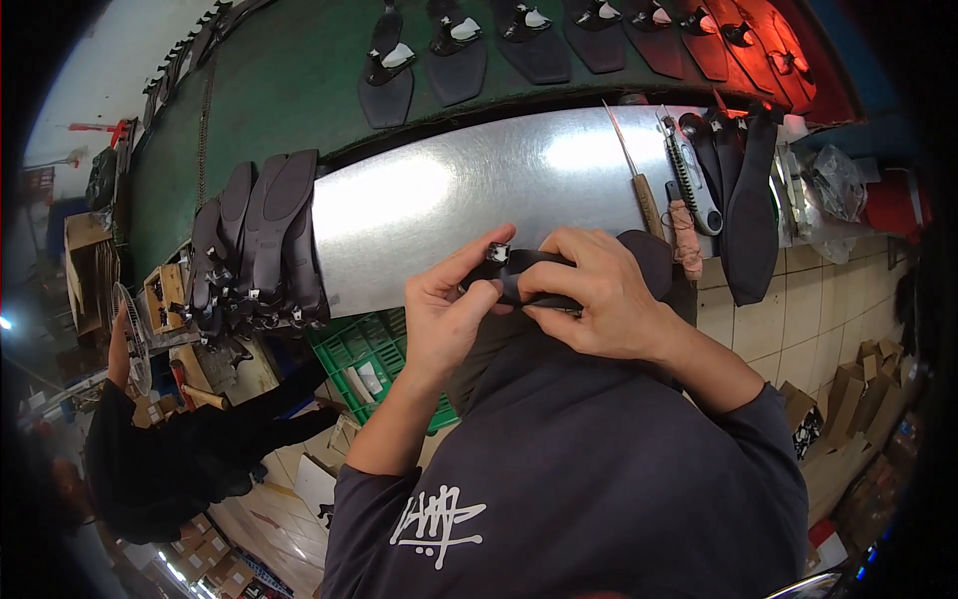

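Green conveyor belt (279, 100): lined with dark sandals (534, 55) wearing bright ornaments, seemingly done; partly cut off above, washed red at right.
Metal bench (479, 180): flanked by a left sandal heap (264, 235) and a right sandal pile (753, 225); perhaps left to do, impossible to tell.
Held sandal (651, 260): over the near bench edge, probably midway through strap work; mostly hidden by fingers.
Right hand (599, 290): curled, gripping the strap.
Left hand (449, 309): pinching the strap end, thumb against fingers.
Square ornament (499, 255): shiny, fastening unseen.

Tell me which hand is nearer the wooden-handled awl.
Right. The right hand is just below-left of the awl; the left hand is farther off, to its lower left.
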### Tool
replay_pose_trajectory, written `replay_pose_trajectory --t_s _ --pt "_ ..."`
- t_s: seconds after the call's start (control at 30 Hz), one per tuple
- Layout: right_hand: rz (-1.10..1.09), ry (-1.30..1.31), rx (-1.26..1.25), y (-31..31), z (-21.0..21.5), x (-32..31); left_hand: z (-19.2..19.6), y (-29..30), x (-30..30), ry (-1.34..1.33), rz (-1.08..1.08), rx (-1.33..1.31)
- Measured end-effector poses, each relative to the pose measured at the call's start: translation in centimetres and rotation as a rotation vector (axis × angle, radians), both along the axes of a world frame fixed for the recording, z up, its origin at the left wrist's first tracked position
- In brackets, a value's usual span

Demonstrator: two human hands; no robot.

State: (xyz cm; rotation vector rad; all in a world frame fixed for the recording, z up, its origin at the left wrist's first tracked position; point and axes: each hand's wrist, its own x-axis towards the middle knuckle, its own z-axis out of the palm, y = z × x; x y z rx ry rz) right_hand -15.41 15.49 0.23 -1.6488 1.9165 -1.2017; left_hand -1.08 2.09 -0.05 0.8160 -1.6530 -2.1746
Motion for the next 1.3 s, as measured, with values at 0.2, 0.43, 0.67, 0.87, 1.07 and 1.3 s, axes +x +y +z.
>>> replay_pose_trajectory --t_s 0.2,0.43,0.67,0.87,1.07,1.3 --pt "-0.010 0.235 -0.216 0.2 -0.5 0.3 0.3 -1.5 0.0 -0.085 -0.037 0.387" --pt "0.005 0.262 -0.289 0.3 0.8 -0.1 0.7 -1.7 -0.1 0.110 -0.034 0.744" --pt "-0.084 0.094 -0.201 0.5 0.9 0.4 0.1 -1.6 0.6 -0.041 -0.130 0.343" --pt "-0.129 0.078 -0.154 0.6 0.1 0.1 1.1 -0.6 0.0 -0.070 -0.069 0.248" --pt "-0.130 0.140 -0.186 0.4 0.3 0.7 -0.1 -0.6 -0.1 -0.081 -0.079 0.169" --pt "-0.152 -0.005 -0.110 0.7 -0.3 1.0 -0.3 0.0 0.5 -0.107 -0.160 0.111"
